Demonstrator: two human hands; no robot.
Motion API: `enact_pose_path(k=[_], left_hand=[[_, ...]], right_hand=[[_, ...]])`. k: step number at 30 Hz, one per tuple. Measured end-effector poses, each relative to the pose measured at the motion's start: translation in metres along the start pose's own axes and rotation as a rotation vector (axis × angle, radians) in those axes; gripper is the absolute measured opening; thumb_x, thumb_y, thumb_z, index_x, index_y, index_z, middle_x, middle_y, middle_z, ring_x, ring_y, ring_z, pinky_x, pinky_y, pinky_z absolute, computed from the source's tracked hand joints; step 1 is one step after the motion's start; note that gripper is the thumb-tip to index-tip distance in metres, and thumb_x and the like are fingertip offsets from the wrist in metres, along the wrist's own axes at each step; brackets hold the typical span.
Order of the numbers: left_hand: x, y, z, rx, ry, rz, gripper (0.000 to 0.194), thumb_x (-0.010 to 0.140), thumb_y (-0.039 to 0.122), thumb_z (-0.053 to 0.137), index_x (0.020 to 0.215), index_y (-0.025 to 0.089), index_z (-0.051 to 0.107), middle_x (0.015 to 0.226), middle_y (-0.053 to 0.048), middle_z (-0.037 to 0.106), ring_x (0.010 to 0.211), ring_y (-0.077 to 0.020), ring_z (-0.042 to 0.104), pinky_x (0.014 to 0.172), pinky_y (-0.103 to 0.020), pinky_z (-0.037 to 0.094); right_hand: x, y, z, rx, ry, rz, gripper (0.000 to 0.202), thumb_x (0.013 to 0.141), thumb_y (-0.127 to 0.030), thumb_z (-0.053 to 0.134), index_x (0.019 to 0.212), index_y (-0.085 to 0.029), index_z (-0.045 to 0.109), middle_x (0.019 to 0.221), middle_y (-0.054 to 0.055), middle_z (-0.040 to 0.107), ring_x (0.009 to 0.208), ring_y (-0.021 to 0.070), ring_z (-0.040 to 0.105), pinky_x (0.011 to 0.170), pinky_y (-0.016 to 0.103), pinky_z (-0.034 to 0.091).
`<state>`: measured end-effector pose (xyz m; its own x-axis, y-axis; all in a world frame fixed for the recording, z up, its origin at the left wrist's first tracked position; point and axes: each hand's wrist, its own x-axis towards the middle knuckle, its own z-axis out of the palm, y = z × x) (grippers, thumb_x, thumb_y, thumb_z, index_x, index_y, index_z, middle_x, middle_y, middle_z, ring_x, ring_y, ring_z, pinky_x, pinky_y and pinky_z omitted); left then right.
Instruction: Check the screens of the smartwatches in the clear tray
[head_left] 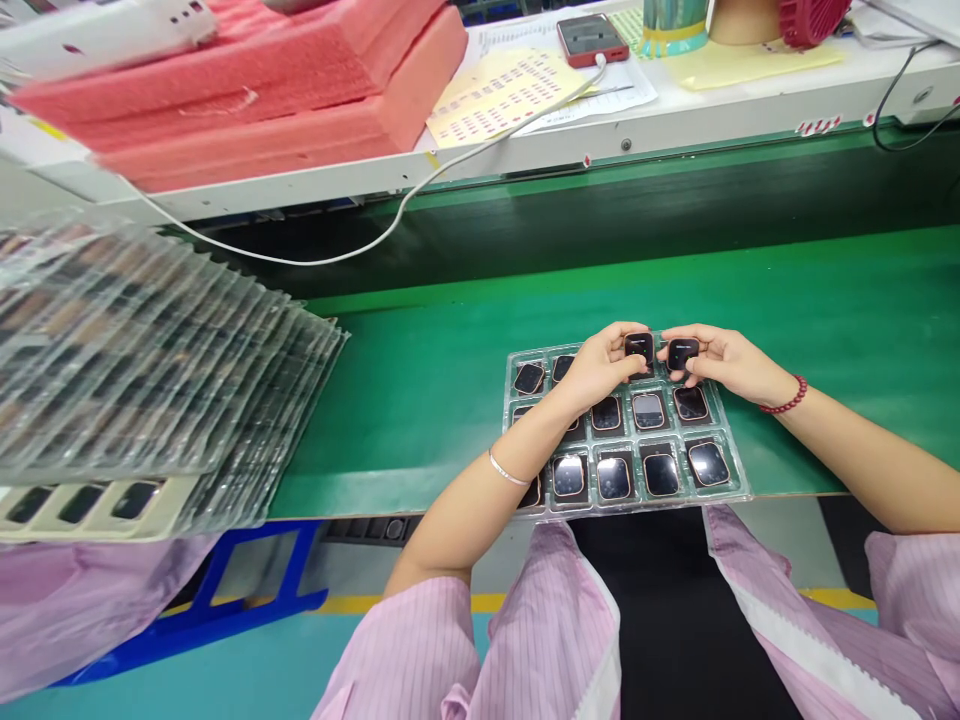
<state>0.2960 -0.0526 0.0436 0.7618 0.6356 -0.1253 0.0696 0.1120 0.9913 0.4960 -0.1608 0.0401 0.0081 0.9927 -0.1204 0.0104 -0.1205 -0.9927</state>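
A clear plastic tray [739, 486] lies at the front edge of the green work surface, with several square, dark-faced smartwatch bodies with gold rims in its pockets. At the tray's far row, my left hand [606, 365] is closed on one smartwatch body [639, 345], thumb at its lower edge. Just to the right, my right hand [720, 360] pinches a second smartwatch body [682, 352] between thumb and fingers. Both screens face up toward me. My left forearm and hand cover part of the tray's left side.
Stacked clear trays [150, 350] rise at the left, above a cream tray [169, 500] of dark-faced pieces. On the white shelf [510, 150] are pink foam blocks [300, 90], yellow label sheets [510, 95] and a phone [592, 40]. Its white cable [405, 205] hangs over the shelf edge.
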Motion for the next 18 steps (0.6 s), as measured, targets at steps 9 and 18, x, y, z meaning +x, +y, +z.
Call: enact_pose_path(k=[9,18], left_hand=[[0.000,-0.005,0.000,0.011,-0.046,0.089,0.051,0.076,0.010,0.061,0.126,0.016,0.052,0.101,-0.006,0.069,0.075,-0.0131,0.069,0.076,-0.029,0.055],[0.005,-0.009,0.011,0.907,0.083,0.319,0.044,0.085,0.018,0.063,0.129,0.012,0.061,0.128,-0.018,0.065,0.128,-0.0351,0.053,0.109,-0.055,0.041]], right_hand=[[-0.002,0.002,0.004,-0.075,-0.022,-0.113,0.058,0.076,-0.024,0.075,0.131,-0.025,0.057,0.117,0.008,0.068,0.088,0.0212,0.072,0.073,0.036,0.064],[0.003,0.009,-0.015,-0.904,0.137,-0.421,0.045,0.084,-0.030,0.064,0.128,-0.021,0.063,0.128,0.013,0.066,0.118,0.0358,0.060,0.105,0.059,0.047]])
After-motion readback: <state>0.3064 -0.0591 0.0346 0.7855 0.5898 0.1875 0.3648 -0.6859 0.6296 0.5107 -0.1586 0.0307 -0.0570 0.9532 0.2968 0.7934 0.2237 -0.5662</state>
